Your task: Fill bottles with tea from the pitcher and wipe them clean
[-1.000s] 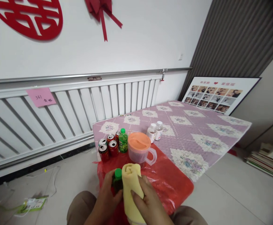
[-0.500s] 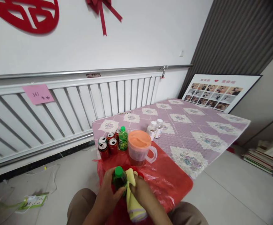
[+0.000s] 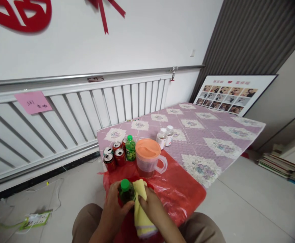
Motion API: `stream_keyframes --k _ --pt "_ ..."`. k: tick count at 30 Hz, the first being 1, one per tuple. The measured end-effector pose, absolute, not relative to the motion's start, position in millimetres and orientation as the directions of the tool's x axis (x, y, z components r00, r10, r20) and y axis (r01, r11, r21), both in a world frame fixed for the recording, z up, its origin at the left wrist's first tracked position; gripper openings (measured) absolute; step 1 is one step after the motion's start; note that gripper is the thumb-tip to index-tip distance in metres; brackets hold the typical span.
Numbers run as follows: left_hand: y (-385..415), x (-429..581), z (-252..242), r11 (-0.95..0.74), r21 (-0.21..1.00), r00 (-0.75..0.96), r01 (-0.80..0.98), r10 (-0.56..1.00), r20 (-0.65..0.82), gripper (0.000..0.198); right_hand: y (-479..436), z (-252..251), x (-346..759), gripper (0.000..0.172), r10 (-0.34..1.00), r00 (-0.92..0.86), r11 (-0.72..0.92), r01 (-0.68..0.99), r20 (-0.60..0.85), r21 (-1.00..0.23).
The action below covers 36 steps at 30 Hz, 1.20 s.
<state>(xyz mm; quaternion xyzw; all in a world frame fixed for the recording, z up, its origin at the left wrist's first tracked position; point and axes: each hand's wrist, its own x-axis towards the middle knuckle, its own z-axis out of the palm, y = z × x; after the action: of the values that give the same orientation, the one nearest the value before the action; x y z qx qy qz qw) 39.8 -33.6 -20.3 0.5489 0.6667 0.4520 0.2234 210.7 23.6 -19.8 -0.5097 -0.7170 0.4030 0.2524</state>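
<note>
My left hand [image 3: 113, 206] is wrapped round a dark green bottle with a green cap [image 3: 125, 185], held upright over the red plastic sheet [image 3: 183, 189]. In my right hand [image 3: 151, 203] is a yellow cloth [image 3: 140, 216], pressed against the bottle's right side; the cloth hangs down toward my lap. Beyond my hands stands a clear pitcher with an orange lid [image 3: 148, 150]. To its left are another green bottle [image 3: 130, 148] and several cans [image 3: 119, 157]. Behind the pitcher's right side stand two white-capped bottles [image 3: 169, 136].
A table with a purple flowered cloth [image 3: 193, 135] stretches back right. A white radiator [image 3: 86, 114] and pipe run along the wall. A photo board [image 3: 228, 94] leans behind the table. On the floor are a power strip [image 3: 37, 219] at left and stacked books [image 3: 276, 167] at right.
The whole view has shifted slightly, so things appear a little further left and higher. My hands keep the same hold on the bottle and cloth.
</note>
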Motion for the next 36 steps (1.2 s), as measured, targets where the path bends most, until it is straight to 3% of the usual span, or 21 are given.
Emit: stream_keyframes --k 5,10,15,21,25,30,36 --pt "-27 31 -20 0.016 0.842 -0.24 0.54 0.961 0.135 0.062 21 -37 214 0.04 0.927 -0.363 0.138 0.56 -0.092 -0.817" --pt "-24 16 2 -0.092 0.888 -0.069 0.451 0.988 0.138 0.085 23 -34 217 0.039 0.922 -0.381 0.16 0.538 -0.07 -0.828" --pt "-20 5 22 -0.102 0.903 0.193 0.418 0.981 0.022 0.075 22 -21 215 0.042 0.938 -0.347 0.156 0.467 -0.017 -0.87" --pt "-21 18 13 -0.076 0.831 -0.034 0.552 0.993 0.113 0.062 18 16 211 0.037 0.961 -0.261 0.174 0.307 0.093 -0.936" --pt "-23 27 8 -0.085 0.77 -0.12 0.632 0.971 0.205 0.062 24 -1 208 0.038 0.956 -0.29 0.16 0.387 0.045 -0.908" --pt "-20 29 9 -0.079 0.757 -0.129 0.649 0.969 0.211 0.05 25 -39 210 0.031 0.935 -0.35 0.121 0.462 -0.055 -0.879" --pt "-21 14 8 -0.153 0.885 0.057 0.439 0.988 0.143 0.084 20 -30 215 0.037 0.941 -0.335 0.126 0.449 -0.037 -0.884"
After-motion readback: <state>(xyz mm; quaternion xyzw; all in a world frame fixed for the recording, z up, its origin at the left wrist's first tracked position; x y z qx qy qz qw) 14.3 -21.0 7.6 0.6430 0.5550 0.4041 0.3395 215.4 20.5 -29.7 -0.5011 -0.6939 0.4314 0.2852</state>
